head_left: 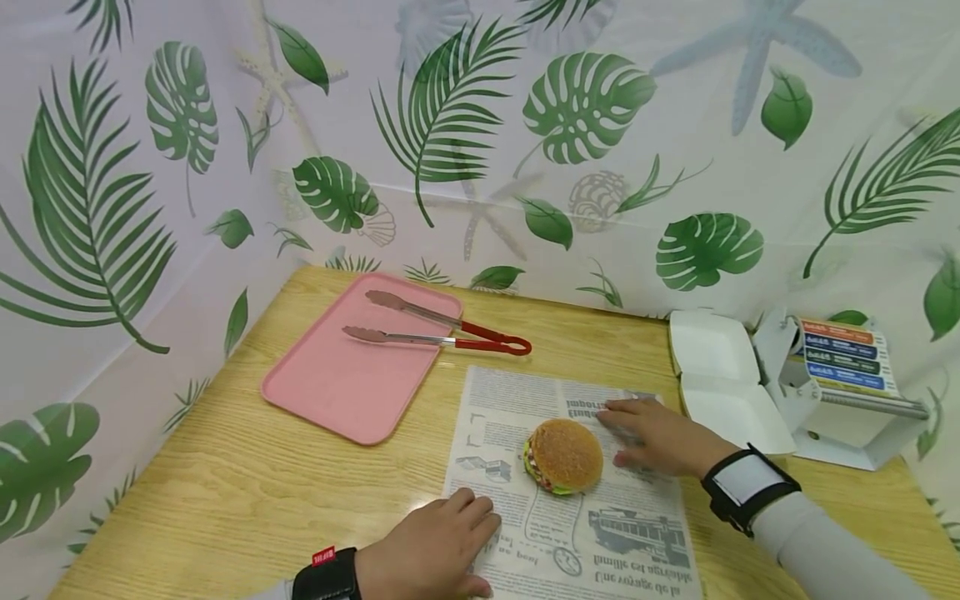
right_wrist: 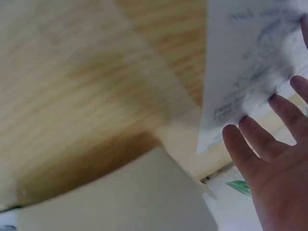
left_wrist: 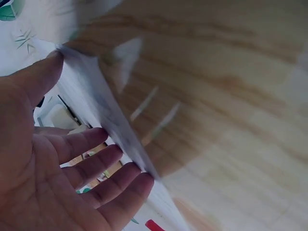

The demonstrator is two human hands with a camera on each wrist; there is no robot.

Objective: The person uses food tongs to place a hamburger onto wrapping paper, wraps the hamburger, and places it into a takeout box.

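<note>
A burger (head_left: 564, 457) with a sesame-topped bun and a green edge like lettuce sits on a sheet of newsprint-patterned paper (head_left: 495, 433). At the sheet's left edge is my left hand (head_left: 431, 546); in the left wrist view its fingertips (left_wrist: 144, 180) touch the paper's edge and its thumb lies against a corner. To the right of the burger my right hand (head_left: 663, 437) spreads over the paper. The right wrist view shows its fingertips (right_wrist: 232, 132) resting on the sheet. Neither hand touches the burger.
A pink tray (head_left: 352, 375) stands at the back left, with red-handled tongs (head_left: 491, 337) lying across its right rim. An opened white takeaway box (head_left: 731, 408) and a white holder (head_left: 862, 425) with colourful boxes are at the right. Leaf-patterned sheeting (head_left: 480, 225) walls the table.
</note>
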